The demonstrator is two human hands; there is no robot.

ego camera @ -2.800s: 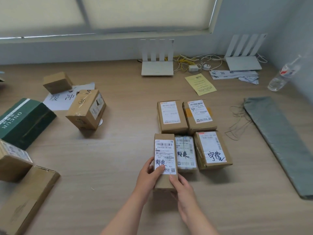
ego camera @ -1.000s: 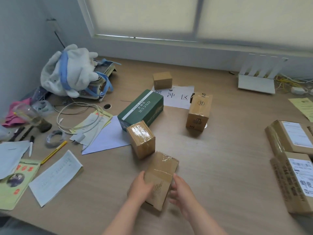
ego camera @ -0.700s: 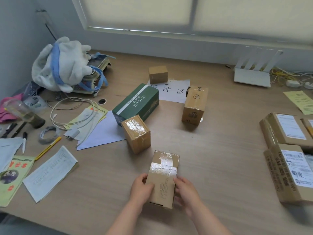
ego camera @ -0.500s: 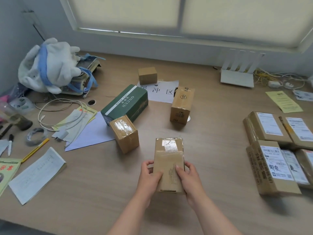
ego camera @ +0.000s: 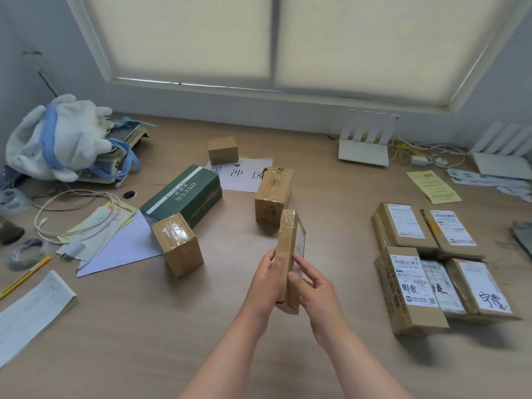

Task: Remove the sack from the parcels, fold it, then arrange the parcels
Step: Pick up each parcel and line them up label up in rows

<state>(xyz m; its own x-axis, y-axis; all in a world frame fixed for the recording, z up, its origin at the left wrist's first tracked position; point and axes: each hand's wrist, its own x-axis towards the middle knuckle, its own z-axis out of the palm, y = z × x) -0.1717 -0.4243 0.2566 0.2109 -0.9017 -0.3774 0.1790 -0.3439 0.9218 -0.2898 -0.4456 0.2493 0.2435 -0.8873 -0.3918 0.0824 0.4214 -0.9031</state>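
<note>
The arranging step is underway. The left hand [ego camera: 266, 283] and right hand [ego camera: 313, 286] are pinching a flat taped parcel [ego camera: 289, 254] on edge between them, above bare desk [ego camera: 331, 226]. Likely next: carrying it rightward, label up, beside the labelled parcel group [ego camera: 431, 263]; open room lies between.

You're at wood-grain desk [ego camera: 331, 214], runs wall to wall. Pale blue-grey wall [ego camera: 17, 53] on your left and behind. Big window [ego camera: 276, 38] ahead, two cream blinds [ego camera: 184, 36] pulled down, soft daylight glowing through. White sill [ego camera: 230, 90] under it.
</note>
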